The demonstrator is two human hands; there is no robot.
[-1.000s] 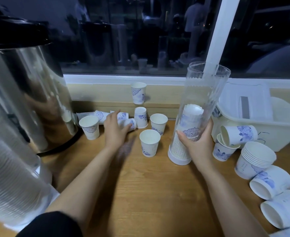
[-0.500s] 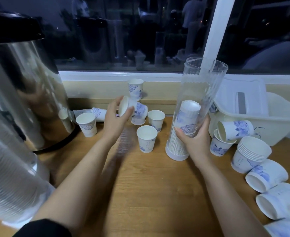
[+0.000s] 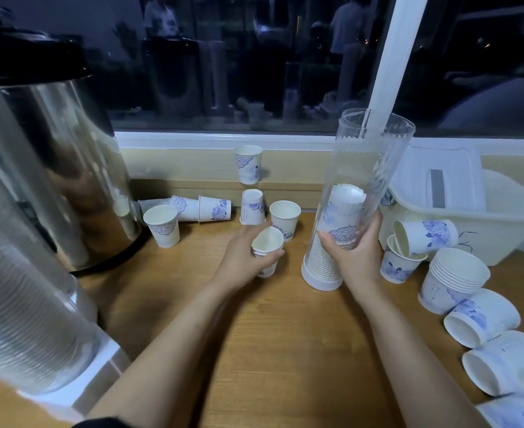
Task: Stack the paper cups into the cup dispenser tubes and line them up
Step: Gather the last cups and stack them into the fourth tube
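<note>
Task partway: the right hand (image 3: 351, 254) is gripping the half-filled clear plastic dispenser tube (image 3: 368, 168), the left hand (image 3: 245, 261) is holding nested white-and-blue paper cups (image 3: 267, 245) at its nine o'clock, and loose cups (image 3: 280, 216) are lying at ten and four o'clock on the wooden surface (image 3: 285, 335).

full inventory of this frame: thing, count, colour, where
dispenser tube: 1, clear with white base, upright centre-right, part-filled with nested cups
second tube: 1, clear, packed with cups, near left, blurred
left cups: about 7, white with blue print, by the urn and on the ledge; some lying, one inverted
right cups: about 5, same print, by the bin, mostly lying
cup stack: 1, white and blue, upright, right
urn: 1, steel with black lid, left
bin: 1, white, lidded, right rear
table: 1, wood
left hand: holds held cup over another standing cup
right hand: grips the dispenser tube
</note>
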